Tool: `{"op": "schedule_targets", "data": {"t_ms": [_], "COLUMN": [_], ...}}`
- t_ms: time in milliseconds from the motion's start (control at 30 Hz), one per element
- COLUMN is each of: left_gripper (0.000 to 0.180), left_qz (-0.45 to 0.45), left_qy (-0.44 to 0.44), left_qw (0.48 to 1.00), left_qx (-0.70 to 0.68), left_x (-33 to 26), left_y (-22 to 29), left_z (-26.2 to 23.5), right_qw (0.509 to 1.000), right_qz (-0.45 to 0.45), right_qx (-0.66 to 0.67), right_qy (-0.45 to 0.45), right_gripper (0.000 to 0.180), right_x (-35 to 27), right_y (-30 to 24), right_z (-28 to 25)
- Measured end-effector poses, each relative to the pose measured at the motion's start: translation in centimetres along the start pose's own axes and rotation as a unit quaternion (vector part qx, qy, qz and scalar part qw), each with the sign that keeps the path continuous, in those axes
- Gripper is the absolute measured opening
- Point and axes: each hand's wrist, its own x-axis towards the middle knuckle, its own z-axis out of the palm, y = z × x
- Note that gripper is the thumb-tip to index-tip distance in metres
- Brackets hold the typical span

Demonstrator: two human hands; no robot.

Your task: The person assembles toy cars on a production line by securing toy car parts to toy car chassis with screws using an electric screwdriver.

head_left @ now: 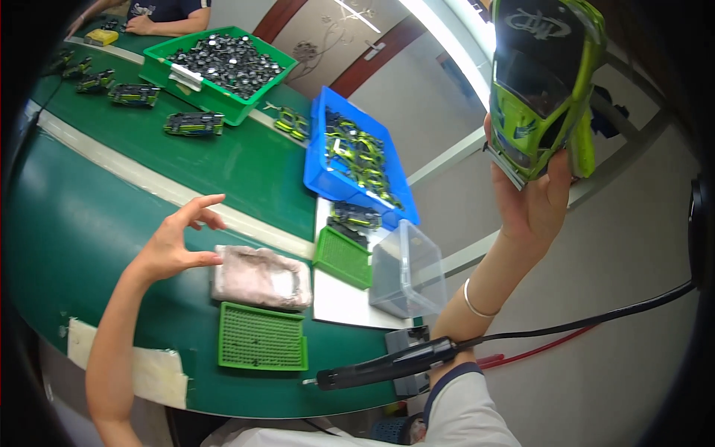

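Observation:
My right hand (532, 205) is raised high at the right and grips a lime-green toy car body (540, 82) with dark windows, held nose down. My left hand (175, 242) hovers over the green belt (89, 223) with fingers spread and nothing in it, just left of a crumpled clear plastic bag (261, 277). A black electric screwdriver (387, 366) with a cable lies at the table's near edge, below my right forearm.
A green perforated tray (262, 337) lies near the front edge and another (342, 257) beside a clear plastic box (407, 272). A blue bin (316, 167) holds green car parts; a green bin (160, 63) holds dark wheels. Car chassis sit along the belt. Another person's arms (160, 26) rest at the far end.

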Motion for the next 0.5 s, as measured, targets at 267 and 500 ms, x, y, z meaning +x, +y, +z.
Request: {"op": "schedule_targets", "data": {"t_ms": [267,500], "left_gripper": [0.079,0.094], "left_qz": [0.012,0.007], "left_qy": [-0.002,-0.030], "left_qw": [1.000,0.999], "left_qx": [-0.017,-0.026], "left_x": [0.0,-0.1], "left_y": [-0.5,-1.0], "left_z": [0.0,0.9], "right_qw": [0.987,0.982], "right_qz": [0.049,0.068], "right_qx": [-0.140,-0.150], "right_qy": [-0.055,-0.090], "right_gripper": [0.094,0.095], "right_x": [-4.3,-10.6], "right_y": [8.5,18.2], "right_z": [1.8,-0.4]}}
